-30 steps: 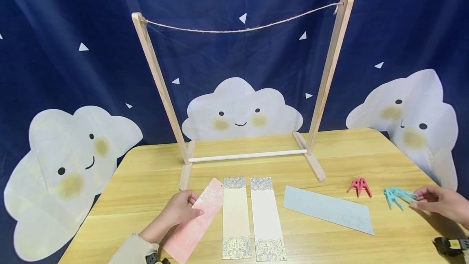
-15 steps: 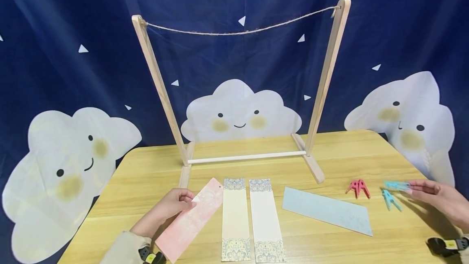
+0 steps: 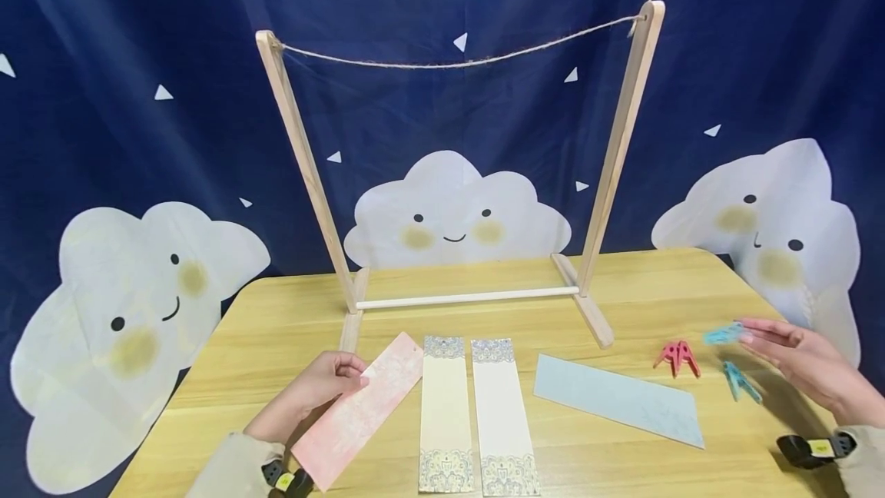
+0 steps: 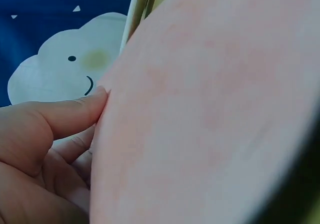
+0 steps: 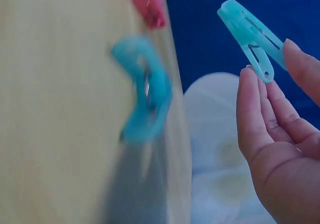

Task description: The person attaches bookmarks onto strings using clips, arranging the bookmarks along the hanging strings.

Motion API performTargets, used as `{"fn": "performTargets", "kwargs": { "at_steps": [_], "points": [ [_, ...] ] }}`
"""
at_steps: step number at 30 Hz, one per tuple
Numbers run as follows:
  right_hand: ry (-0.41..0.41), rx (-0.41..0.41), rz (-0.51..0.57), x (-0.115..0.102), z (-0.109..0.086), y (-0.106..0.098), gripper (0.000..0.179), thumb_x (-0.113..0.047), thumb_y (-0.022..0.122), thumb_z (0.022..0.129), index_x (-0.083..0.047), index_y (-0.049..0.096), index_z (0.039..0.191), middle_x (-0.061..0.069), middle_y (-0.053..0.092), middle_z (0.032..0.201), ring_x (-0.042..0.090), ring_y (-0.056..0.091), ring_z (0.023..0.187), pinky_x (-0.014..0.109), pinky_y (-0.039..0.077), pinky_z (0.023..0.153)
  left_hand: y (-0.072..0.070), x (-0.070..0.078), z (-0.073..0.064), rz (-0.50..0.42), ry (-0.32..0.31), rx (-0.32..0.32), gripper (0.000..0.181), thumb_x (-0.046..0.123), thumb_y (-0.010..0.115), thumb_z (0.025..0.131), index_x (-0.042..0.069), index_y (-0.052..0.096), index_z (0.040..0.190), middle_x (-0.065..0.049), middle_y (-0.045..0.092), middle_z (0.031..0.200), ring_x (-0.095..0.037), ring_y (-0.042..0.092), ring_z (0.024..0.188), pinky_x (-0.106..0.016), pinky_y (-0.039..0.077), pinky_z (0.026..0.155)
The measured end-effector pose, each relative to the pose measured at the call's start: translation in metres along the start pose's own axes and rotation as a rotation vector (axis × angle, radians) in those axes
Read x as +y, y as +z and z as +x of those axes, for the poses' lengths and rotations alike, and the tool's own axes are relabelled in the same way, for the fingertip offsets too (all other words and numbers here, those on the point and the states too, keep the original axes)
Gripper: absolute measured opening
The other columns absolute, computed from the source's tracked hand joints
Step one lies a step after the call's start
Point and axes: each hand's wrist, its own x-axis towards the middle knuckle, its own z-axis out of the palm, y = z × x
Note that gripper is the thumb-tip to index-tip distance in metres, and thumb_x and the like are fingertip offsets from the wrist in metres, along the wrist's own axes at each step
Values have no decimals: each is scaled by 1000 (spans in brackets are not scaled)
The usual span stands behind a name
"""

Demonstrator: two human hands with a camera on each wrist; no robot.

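Observation:
My left hand (image 3: 330, 385) pinches the left edge of a pink bookmark (image 3: 365, 406) between thumb and fingers. The bookmark is a long card with a small hole near its top corner, slanted up to the right; in the left wrist view its pink face (image 4: 200, 109) fills most of the frame. On the right, my right hand (image 3: 805, 360) pinches a light blue clothespin (image 5: 252, 37) by its handle ends, thumb on one arm and fingertips at the other. Below that hand a second blue clothespin (image 3: 742, 382) stands on the table, beside red clothespins (image 3: 677, 358).
Cream (image 3: 445, 413) and white (image 3: 503, 413) patterned bookmarks lie side by side at the middle front. A pale blue bookmark (image 3: 615, 400) lies slanted to their right. Behind them stands a wooden frame (image 3: 622, 144) with a sagging string (image 3: 442, 65) across its top.
My right hand has lifted one blue clothespin off the table and brought it up and left; the other stays behind. My left hand has shifted slightly left with the pink bookmark, which now lies more slanted.

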Motion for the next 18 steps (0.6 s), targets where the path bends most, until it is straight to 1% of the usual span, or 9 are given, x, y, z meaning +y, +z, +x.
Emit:
{"fn": "performTargets", "kwargs": {
  "at_steps": [2,6,8,9,10,14,18],
  "points": [
    [-14,-60,95,-3,4,7,38,5,44,96,-24,65,108,-12,67,104,0,61,93,13,49,76,-1,1,0,-8,11,12,26,5,63,87,-16,57,102,1,58,77,-8,52,68,-19,45,58],
    [-50,-218,319,-7,13,20,42,11,36,96,-12,65,116,-2,66,111,10,63,100,21,51,84,0,4,-1,-3,25,48,26,5,64,87,-15,57,102,0,58,78,-8,52,69,-19,45,58],
    [-53,-277,389,-9,17,27,43,13,33,96,-9,64,117,1,65,113,13,63,102,24,51,87,-1,5,-1,7,30,67,25,5,64,87,-15,57,101,-1,58,78,-8,52,69,-19,44,57],
    [-54,-293,408,-10,19,31,43,13,33,96,-8,64,118,2,65,113,15,63,102,25,50,87,-1,6,-1,13,34,75,24,5,64,87,-14,58,101,-1,58,78,-8,51,69,-19,44,57],
    [-54,-300,414,-11,21,35,43,13,33,96,-8,64,118,3,64,113,15,63,103,26,50,88,-2,7,-1,16,38,81,24,5,64,87,-14,58,101,-1,58,77,-9,51,69,-19,44,57],
    [-70,-288,376,-16,28,50,41,13,35,95,-8,63,117,2,64,113,13,63,102,25,50,87,-5,9,0,15,71,107,25,3,64,86,-15,57,101,-2,57,78,-8,52,69,-19,46,58],
    [-92,-261,336,-20,35,66,37,11,37,96,-7,62,115,1,64,113,12,63,102,24,50,87,-7,13,3,-18,99,122,26,3,64,86,-16,56,102,-1,58,80,-7,54,69,-19,48,59]
  ]
}}
